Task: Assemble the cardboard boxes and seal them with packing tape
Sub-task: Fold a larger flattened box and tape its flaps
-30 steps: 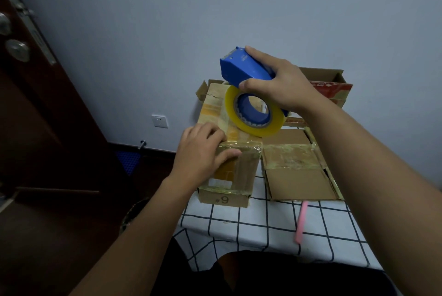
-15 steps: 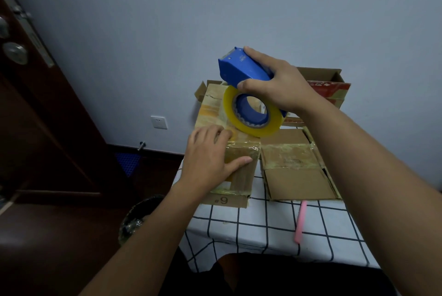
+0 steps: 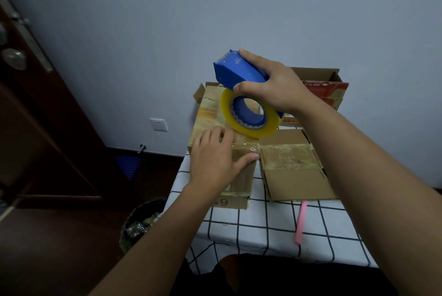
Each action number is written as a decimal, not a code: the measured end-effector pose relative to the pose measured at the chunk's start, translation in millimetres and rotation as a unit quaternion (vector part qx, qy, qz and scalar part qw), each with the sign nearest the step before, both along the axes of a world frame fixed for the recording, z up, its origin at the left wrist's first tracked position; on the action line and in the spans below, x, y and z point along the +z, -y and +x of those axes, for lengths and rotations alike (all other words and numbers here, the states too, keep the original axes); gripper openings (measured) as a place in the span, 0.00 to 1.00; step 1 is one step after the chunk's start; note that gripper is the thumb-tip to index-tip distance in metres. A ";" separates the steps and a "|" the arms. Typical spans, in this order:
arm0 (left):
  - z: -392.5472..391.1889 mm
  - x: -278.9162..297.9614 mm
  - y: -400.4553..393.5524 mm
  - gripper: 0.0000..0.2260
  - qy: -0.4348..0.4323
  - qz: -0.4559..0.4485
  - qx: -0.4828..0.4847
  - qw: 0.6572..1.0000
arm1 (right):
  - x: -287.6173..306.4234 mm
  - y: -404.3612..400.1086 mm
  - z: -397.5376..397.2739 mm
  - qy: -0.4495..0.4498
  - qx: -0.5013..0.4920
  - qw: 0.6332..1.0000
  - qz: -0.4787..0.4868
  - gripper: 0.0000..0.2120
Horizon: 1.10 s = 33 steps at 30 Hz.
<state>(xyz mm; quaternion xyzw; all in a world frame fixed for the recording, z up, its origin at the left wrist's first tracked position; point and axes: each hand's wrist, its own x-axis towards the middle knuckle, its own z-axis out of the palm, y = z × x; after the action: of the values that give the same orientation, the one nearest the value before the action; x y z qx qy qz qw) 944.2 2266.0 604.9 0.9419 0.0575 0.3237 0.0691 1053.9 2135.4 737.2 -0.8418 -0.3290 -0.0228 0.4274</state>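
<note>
Box steady; left hand slid rightward.

Left hand at frame centre, palm down, fingers flat, thumb out right. Right hand higher, upper centre, fingers curled in a grip. Both bare forearms enter from bottom edge.

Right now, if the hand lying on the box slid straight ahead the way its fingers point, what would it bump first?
Probably the yellow tape roll in the blue dispenser; it hangs just beyond the left hand, though depth is unclear.
</note>
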 end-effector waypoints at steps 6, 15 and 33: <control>0.5 -1.7 3.9 0.29 0.018 0.036 0.011 0.999 | 0.1 1.3 -0.1 -0.002 -0.002 1.000 0.001 0.35; -2.1 -9.4 -7.7 0.21 0.053 0.023 -0.069 0.996 | -1.0 2.5 -0.5 0.000 -0.006 1.000 0.005 0.35; -13.0 11.1 -27.2 0.11 0.010 0.029 -0.151 0.988 | -3.3 11.2 -3.9 -0.015 -0.015 0.999 0.046 0.33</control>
<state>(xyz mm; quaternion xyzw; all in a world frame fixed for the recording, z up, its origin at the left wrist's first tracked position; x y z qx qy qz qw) 931.2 2293.2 615.9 0.9380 -0.0951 0.3208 0.0903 1050.0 2124.2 733.9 -0.8264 -0.3082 -0.0322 0.4701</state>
